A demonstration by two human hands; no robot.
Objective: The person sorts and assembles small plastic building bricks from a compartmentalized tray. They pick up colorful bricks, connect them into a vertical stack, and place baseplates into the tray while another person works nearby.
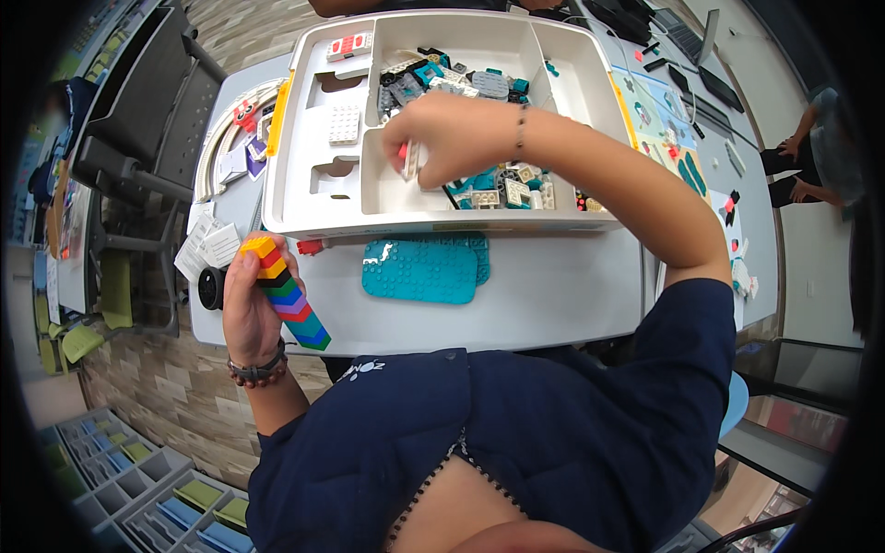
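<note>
In my left hand (247, 309) is a tall stack of coloured toy bricks (292, 300), running from yellow at the top through red, black, green, blue and purple to teal and green at the lower end. My fingers wrap round its side. Over the white divided storage tray (313, 214), my right hand (447, 138) is closed on a small white brick (411, 162), with a bit of red showing by the fingertips. Below that hand lie white and teal bricks (502, 189). Grey, teal and white parts (433, 78) fill the compartment behind it.
Teal baseplates (419, 272) lie in front of the tray, beside a small red piece (312, 247). A black wheel (211, 288) sits by my left hand. White curved track pieces (210, 152) are left of the tray. Far right, a laptop (687, 41) and a person (811, 147).
</note>
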